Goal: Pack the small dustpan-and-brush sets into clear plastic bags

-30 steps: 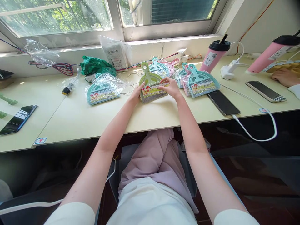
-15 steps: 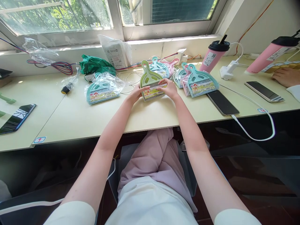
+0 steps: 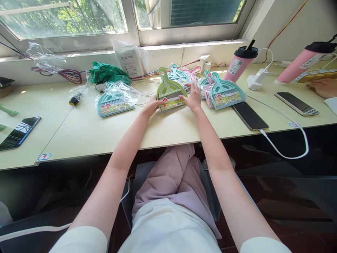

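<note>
A light-green dustpan-and-brush set (image 3: 168,79) with grey bristles and a printed paper label stands tilted on the table in front of me. My left hand (image 3: 152,106) is closed on its lower left edge, the thumb lying over the label. At the right edge, my right hand (image 3: 194,97) touches the label with its thumb while its fingers are raised and apart, off the set. Left of these hands lies a blue dustpan-and-brush set (image 3: 116,103) in clear plastic. More wrapped sets, among them a blue one (image 3: 226,91), lie to the right.
Crumpled green plastic (image 3: 107,73) and a white bag (image 3: 130,59) sit by the window. A phone on a cable (image 3: 251,116), a pink cup (image 3: 240,63) and a white charger (image 3: 256,80) are to the right. Another person's hand (image 3: 325,86) rests at the far right.
My right hand's fingers have lifted off the label and spread upward, leaving the thumb on it. The green set has barely shifted; my left hand keeps its hold.
</note>
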`<state>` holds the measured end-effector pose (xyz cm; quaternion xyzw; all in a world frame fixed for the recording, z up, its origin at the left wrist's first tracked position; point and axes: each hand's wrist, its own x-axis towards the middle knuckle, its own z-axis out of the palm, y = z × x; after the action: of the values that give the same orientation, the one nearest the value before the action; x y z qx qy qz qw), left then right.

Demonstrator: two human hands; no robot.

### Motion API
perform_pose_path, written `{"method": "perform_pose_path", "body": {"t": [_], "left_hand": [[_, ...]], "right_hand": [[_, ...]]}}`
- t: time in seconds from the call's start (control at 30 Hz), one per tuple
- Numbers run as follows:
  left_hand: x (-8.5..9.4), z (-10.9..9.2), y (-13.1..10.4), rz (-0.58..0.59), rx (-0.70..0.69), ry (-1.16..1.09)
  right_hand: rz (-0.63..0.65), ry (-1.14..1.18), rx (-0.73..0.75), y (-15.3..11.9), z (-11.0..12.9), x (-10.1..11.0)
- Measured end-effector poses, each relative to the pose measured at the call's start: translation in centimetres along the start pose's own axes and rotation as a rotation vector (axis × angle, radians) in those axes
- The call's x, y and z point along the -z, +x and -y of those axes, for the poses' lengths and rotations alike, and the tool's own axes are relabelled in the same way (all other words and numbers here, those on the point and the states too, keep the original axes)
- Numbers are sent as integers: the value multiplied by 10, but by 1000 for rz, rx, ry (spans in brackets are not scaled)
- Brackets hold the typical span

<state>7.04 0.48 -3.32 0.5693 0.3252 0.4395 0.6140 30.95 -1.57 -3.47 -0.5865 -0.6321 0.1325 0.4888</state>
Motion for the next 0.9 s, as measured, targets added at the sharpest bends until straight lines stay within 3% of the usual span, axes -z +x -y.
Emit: {"method": "perform_pose_path", "body": {"t": [0.17,0.43,0.67,0.9], "left_hand": [[0,-4,-2,-24,11,5],[-2,-12,-5,10,-7,42],[-3,-16,-4,12,-139,81],[-8,-22,-12,41,-178,136]], "right_hand": [[196,308,-198,6,-18,0],[124,480,-254,5,-3,7],[180,508,-215,-4,6,17],[225,477,-303,-6,-1,20]]}}
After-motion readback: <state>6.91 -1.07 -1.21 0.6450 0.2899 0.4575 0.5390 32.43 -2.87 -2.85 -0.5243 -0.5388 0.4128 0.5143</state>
